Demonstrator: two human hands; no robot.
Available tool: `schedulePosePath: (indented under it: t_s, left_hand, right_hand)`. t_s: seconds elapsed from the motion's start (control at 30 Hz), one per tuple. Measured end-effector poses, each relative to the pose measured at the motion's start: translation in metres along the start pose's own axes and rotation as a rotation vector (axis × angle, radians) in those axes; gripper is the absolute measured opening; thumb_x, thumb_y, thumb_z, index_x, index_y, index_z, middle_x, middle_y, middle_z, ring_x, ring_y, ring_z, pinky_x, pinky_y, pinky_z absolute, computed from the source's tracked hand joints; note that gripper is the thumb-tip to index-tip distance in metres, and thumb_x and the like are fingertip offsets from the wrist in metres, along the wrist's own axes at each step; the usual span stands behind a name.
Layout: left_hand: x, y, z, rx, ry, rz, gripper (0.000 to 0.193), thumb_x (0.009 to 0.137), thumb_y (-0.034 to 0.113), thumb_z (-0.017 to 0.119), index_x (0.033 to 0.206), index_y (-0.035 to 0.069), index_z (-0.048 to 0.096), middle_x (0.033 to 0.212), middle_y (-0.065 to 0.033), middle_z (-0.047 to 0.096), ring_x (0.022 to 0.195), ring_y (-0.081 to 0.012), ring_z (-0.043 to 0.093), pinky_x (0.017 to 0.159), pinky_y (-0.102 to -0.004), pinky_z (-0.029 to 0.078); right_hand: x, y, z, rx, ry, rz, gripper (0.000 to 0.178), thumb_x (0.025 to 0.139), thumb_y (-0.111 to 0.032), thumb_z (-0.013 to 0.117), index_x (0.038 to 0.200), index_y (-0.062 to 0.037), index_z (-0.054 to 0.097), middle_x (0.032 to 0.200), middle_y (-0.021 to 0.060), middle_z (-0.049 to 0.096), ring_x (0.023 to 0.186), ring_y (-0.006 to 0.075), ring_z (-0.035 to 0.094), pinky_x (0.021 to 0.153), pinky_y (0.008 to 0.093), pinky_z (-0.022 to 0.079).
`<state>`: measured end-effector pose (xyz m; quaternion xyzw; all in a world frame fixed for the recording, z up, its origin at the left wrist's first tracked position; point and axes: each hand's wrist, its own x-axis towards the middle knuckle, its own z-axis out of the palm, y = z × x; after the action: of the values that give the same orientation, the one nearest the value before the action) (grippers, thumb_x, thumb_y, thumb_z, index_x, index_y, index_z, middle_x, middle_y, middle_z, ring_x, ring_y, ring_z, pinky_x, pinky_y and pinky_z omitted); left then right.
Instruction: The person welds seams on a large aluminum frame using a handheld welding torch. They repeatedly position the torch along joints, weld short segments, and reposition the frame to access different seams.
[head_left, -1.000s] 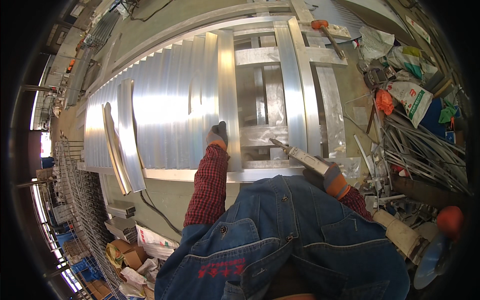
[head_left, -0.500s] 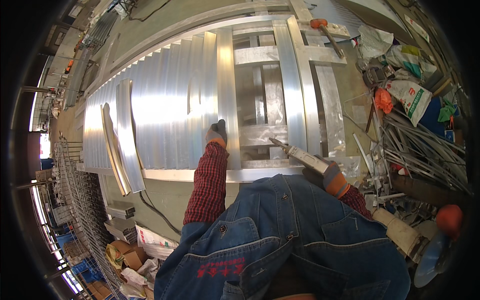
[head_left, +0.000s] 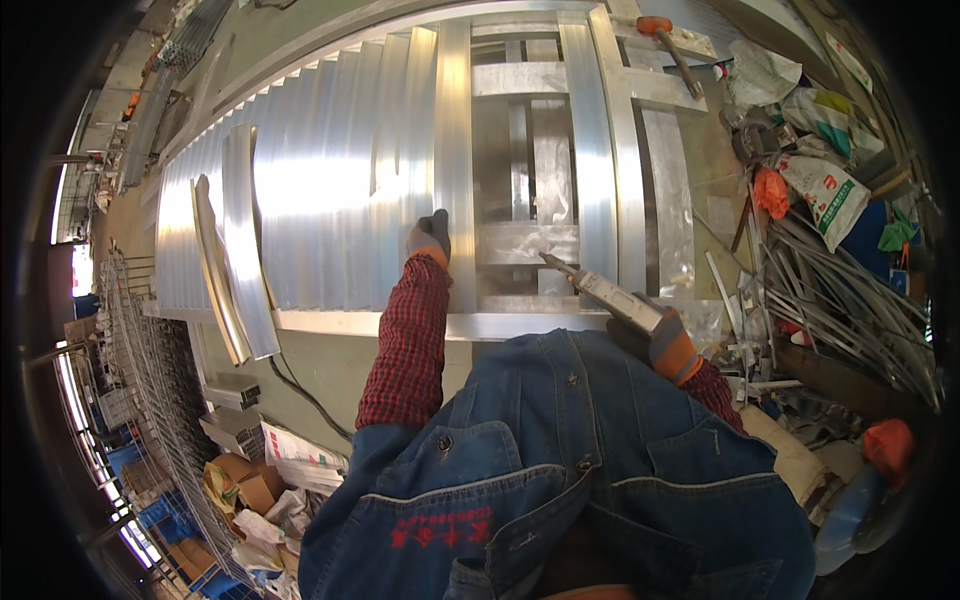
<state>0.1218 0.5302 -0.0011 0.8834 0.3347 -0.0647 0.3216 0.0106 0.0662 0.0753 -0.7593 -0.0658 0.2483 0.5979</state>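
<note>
My left hand, in a grey and orange glove, is closed on the edge of a long shiny metal slat. That slat is the rightmost of a row of overlapping slats laid across a metal frame. Held in my gloved right hand is a straight, light grey power tool with a narrow pointed tip. Its tip points left, over a bare crossbar of the frame; whether it touches is unclear. Farther right, another wide slat lies beside the frame's end bar.
Two loose bent metal strips lie atop the slats at left. An orange-headed hammer rests at the far right corner. Scrap metal strips and bags pile up on the right. Black cable runs along the floor near my left side.
The whole scene sits slightly higher in the picture, as my view has shifted. Both hands keep nearly the same place against the frame.
</note>
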Motion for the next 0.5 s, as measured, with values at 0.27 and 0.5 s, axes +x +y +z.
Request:
schedulePosePath:
  t_s: [0.27, 0.5]
  left_hand:
    - [0.029, -0.008, -0.012, 0.131, -0.186, 0.054, 0.063, 0.103, 0.055, 0.064, 0.128, -0.002, 0.076, 0.126, -0.0291, 0.077, 0.121, -0.0444, 0.073, 0.104, -0.0503, 0.056]
    - [0.052, 0.011, -0.041, 0.254, -0.563, -0.103, 0.072, 0.101, 0.066, 0.063, 0.136, 0.004, 0.074, 0.119, -0.0193, 0.079, 0.104, -0.0316, 0.077, 0.094, -0.0457, 0.06]
  right_hand:
    - [-0.003, -0.02, 0.003, 0.033, -0.045, 0.122, 0.043, 0.109, -0.029, 0.063, 0.147, -0.007, 0.062, 0.137, 0.0199, 0.068, 0.121, 0.0336, 0.071, 0.1, 0.046, 0.061]
    - [0.015, -0.078, 0.01, -0.326, -0.04, -0.064, 0.039, 0.096, -0.016, 0.082, 0.131, -0.0025, 0.072, 0.111, 0.0166, 0.081, 0.097, 0.0276, 0.08, 0.083, 0.0382, 0.062]
